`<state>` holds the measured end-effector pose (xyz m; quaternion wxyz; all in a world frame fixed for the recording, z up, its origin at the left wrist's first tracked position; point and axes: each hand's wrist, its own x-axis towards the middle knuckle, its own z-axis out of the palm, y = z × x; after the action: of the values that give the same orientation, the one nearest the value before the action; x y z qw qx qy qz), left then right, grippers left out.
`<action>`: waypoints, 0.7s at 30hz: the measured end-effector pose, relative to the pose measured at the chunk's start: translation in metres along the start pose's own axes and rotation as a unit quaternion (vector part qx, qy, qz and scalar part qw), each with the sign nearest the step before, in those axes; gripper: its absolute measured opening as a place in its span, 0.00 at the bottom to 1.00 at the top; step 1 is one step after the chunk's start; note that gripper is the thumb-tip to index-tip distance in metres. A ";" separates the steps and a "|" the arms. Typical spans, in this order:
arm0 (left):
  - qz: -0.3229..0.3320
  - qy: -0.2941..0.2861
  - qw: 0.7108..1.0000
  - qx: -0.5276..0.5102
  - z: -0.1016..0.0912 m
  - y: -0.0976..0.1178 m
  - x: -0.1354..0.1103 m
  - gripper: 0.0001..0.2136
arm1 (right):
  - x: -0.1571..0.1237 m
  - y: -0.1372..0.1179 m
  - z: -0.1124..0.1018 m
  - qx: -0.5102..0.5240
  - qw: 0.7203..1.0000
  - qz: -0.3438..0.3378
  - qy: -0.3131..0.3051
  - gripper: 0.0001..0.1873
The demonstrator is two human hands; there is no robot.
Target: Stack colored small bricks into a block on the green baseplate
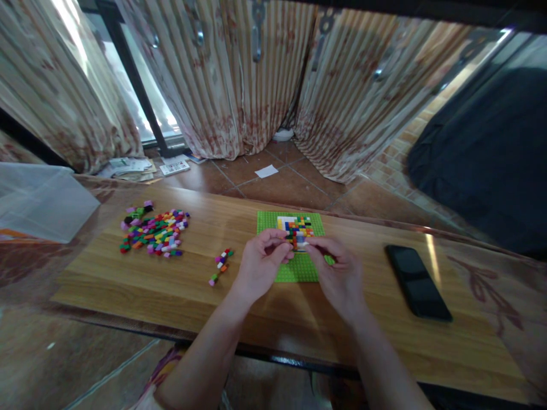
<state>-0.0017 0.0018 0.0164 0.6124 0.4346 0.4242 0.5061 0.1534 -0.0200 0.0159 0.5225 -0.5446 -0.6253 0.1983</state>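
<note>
Brickwork (305,226) partly covers green baseplate (299,274)

Small coloured bricks sit in a close patch towards the far half of the baseplate, which lies flat on the worktop (171,290) beneath and between both hands. White, yellow, red, blue, orange and green show in the patch; its near edge is partly hidden by the fingers. By my judgement the building is partway along: bare studs surround the patch, with a broad bare stretch on the near side.

The left hand (260,266) has thumb and forefinger drawn close together beside the patch. The right hand (341,274) has its thumb and forefinger nearly meeting, right by a pale brick (whether either hand is pinching anything, I cannot tell).

Plenty remains unplaced. A short scatter of loose bricks (221,265) lies near the left hand, and a far larger mixed pile (160,232) is spread farther left. A dark phone (416,282) lies well to the right.
</note>
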 end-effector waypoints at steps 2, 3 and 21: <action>0.014 0.029 0.999 0.037 -0.002 -0.003 0.002 0.06 | 0.004 0.006 -0.007 -0.027 0.998 0.009 0.061 0.05; 0.025 0.041 0.997 0.063 -0.003 -0.004 0.003 0.06 | 0.006 0.009 -0.010 -0.042 0.996 0.012 0.077 0.05; 0.099 0.015 0.931 0.351 -0.011 -0.006 -0.002 0.08 | 0.010 0.030 0.007 -0.126 0.991 0.006 0.036 0.09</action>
<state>-0.0105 0.0000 0.0079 0.3610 0.6541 0.5388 0.3893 0.1634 0.0009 -0.0071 0.4709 -0.6164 -0.6229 0.1014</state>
